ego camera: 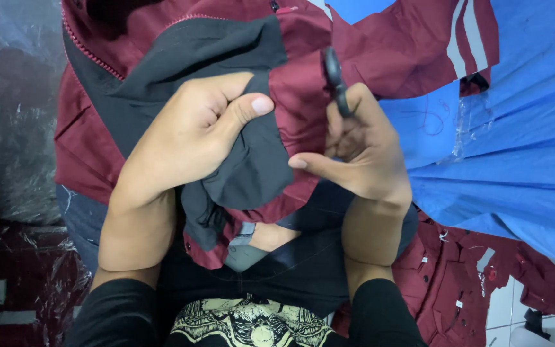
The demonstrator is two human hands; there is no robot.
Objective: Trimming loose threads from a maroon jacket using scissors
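I am holding a maroon and black garment (252,77) up over my lap, both hands working at the one fold. My left hand (194,128) is curling closed on the black panel (252,167), thumb pressing the cloth against the fingers, apparently to keep the fabric taut and steady. My right hand (361,148) is pinching the maroon edge just beside it, while a small black thread snip (335,80) is sitting looped on a finger, its tip pointing up and touching the cloth; held that way, it seems to leave the thumb and forefinger free for the cloth. The garment's lower hem is hanging between my forearms, just above my dark trousers (303,263). To my right a blue sheet (515,141) is spreading wide, with more maroon garments (457,270) piling below its edge. To my left plastic-wrapped bundles (14,128) are crowding close. Open room is lying mostly upward and to the right, over the blue sheet.
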